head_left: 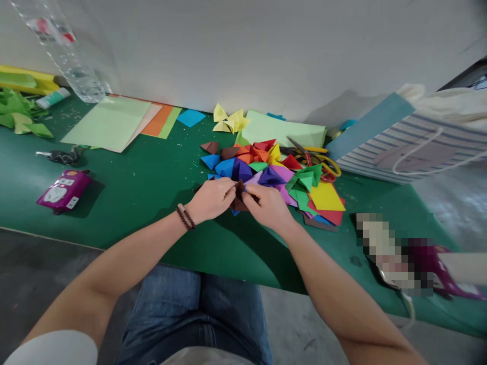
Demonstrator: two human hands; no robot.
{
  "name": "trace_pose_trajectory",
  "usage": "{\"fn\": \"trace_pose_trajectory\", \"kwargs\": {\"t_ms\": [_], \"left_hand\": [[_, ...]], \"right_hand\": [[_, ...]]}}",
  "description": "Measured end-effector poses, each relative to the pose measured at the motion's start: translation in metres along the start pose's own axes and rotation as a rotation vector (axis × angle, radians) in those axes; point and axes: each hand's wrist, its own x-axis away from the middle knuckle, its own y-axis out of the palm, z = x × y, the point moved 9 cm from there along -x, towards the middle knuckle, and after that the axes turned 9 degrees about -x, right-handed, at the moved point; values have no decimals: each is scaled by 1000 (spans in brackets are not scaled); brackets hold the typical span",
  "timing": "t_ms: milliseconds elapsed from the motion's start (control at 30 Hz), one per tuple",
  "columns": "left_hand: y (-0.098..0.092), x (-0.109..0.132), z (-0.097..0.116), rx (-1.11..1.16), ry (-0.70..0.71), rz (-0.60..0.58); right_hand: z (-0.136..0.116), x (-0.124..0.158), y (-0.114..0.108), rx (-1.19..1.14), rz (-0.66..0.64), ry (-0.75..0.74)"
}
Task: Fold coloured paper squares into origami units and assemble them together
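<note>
A folded brown piece of paper is held between my two hands, just above the near side of a colourful heap. My left hand, with a beaded bracelet at the wrist, pinches its left side. My right hand is closed on its right side, with the fingertips partly hidden. Right behind my hands lie several folded paper pieces in purple, blue, orange, yellow, green and brown. Flat square sheets, with a yellow sheet on top, lie to the right of my right hand.
Scissors lie behind the heap, near a striped paper bag. Pale green sheets, keys, a purple packet, a glue stick and a plastic bottle are on the left. A blurred-out device lies right.
</note>
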Motion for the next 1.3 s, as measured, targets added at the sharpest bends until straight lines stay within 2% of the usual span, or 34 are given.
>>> {"fn": "trace_pose_trajectory", "kwargs": {"t_ms": [200,333,400,433,533,767,933,1000,1067,1133,1200,1300], "left_hand": [[9,-2,-6,184,-56,-50],[27,0,-4,701,-149,-154],[32,1,-4,923,-212,-145],[32,1,-5,957,-239,-117],[32,2,-12,945,-313,-38],[37,5,-18,940,-400,-32],[37,5,-28,938,-463,-12],[34,6,-35,939,-495,31],[29,6,-41,954,-521,76],[24,6,-44,981,-535,106],[21,6,-45,1012,-537,121],[19,6,-41,1059,-523,128]], "right_hand": [[-1,0,-13,-76,130,18],[2,2,-26,-169,255,46],[2,3,-27,-181,288,44],[1,3,-27,-178,292,39],[-4,3,-20,-135,262,1],[-13,1,-12,-27,203,-101],[4,0,-10,-51,170,14],[9,1,-16,-115,207,46],[5,4,-28,-138,286,-29],[-9,7,-37,-72,333,-190],[-23,11,-37,45,308,-343],[-31,12,-27,192,244,-442]]}}
